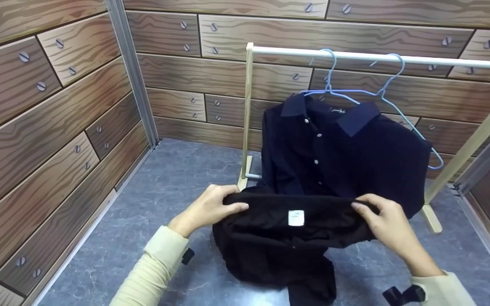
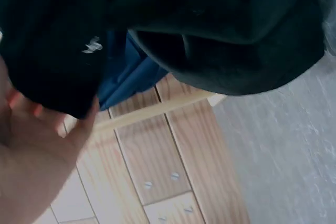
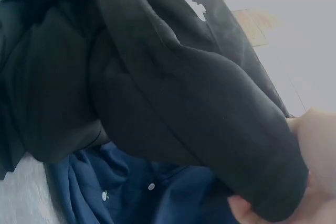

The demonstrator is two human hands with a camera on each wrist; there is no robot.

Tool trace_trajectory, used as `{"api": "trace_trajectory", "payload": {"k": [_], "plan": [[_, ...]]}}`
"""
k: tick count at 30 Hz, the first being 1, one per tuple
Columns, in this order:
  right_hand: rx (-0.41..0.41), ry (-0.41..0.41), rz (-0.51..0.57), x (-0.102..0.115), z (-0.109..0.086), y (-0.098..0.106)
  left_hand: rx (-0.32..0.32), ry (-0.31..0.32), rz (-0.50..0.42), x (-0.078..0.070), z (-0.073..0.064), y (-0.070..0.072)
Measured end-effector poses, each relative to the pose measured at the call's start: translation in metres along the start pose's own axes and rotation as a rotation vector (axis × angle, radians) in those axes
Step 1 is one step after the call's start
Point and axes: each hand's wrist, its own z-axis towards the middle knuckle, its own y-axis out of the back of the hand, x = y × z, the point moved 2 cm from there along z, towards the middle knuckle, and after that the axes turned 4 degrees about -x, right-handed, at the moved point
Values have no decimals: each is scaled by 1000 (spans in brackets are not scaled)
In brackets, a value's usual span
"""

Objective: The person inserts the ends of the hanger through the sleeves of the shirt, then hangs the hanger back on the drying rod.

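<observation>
Black trousers [image 1: 270,263] hang between both hands, waistband upward and a white label [image 1: 296,218] showing inside the back. My left hand [image 1: 213,208] pinches the left end of the waistband, thumb on the near side. At the right end, my right hand [image 1: 387,219] grips the waistband between thumb and fingers. Below the band the cloth drops in loose folds. In the right wrist view, the front of the waistband [image 3: 205,108] bows out towards that hand. Just behind the trousers hangs a navy button-up shirt [image 1: 347,153], its lower part hidden.
A wooden rack with a white rail [image 1: 287,50] stands at the back right, carrying two light blue hangers [image 1: 329,76] at the shirt. Its right foot [image 1: 432,219] rests on the grey marbled surface [image 1: 143,221]. Wood-patterned panels [image 1: 75,106] enclose the left and back.
</observation>
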Motion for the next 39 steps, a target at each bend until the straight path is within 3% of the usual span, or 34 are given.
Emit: {"api": "trace_trajectory", "payload": {"k": [3,7,11,14,17,21,23,26,31,35,39], "plan": [[44,-123,56,-6,1,5,7,8,-5,5,-3,1],[114,-256,170,-13,0,7,-99,28,94,9,-5,1],[143,-257,151,-18,-1,4,-189,73,164,8,-6,-3],[160,-223,99,-20,-2,-1,-205,101,177,7,-7,-9],[181,-205,46,-23,-3,-3,-172,147,142,7,-8,-14],[205,-199,-10,-26,-3,-3,-33,289,-20,8,-6,-18],[211,-205,-23,-27,-2,-2,17,330,-74,8,-4,-18],[211,-211,-30,-29,-1,-1,2,275,-29,6,-3,-16],[212,-199,-23,-31,-2,-3,-169,153,183,2,-2,-15],[224,-177,-21,-30,-4,-4,-261,149,177,0,-3,-19],[236,-168,-18,-28,-4,-3,-279,167,161,-1,-4,-21]]}}
